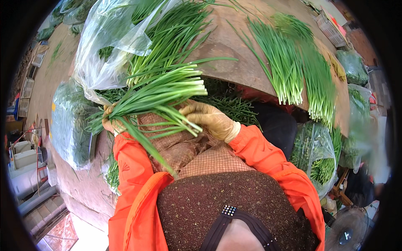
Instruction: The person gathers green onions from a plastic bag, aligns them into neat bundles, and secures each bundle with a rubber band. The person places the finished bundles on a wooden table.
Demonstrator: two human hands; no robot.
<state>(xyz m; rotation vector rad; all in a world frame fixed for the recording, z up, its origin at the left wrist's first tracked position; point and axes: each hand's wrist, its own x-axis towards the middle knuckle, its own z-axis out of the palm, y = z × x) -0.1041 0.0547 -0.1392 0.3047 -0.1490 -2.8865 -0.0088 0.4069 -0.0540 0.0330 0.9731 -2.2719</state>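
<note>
My left hand (113,125), in a tan glove, grips a bunch of garlic chives (163,89) by the leafy part. Their pale cut ends point right, and a few stems splay lower than the rest. Long leaves trail over my lap. My right hand (216,120), in a similar glove, is at the lower stems with its fingers bent. Whether it pinches any stem is hidden. Just beyond the bunch, a large pile of chives (176,34) lies partly in a clear plastic bag (106,56).
Two rows of chives (279,66) (320,84) lie on the wooden board (220,40) at right. Bagged greens (72,125) stand at left, and another bag (320,157) at right. Loose dark leaves (226,108) lie below the board's edge. A fan (347,230) is at lower right.
</note>
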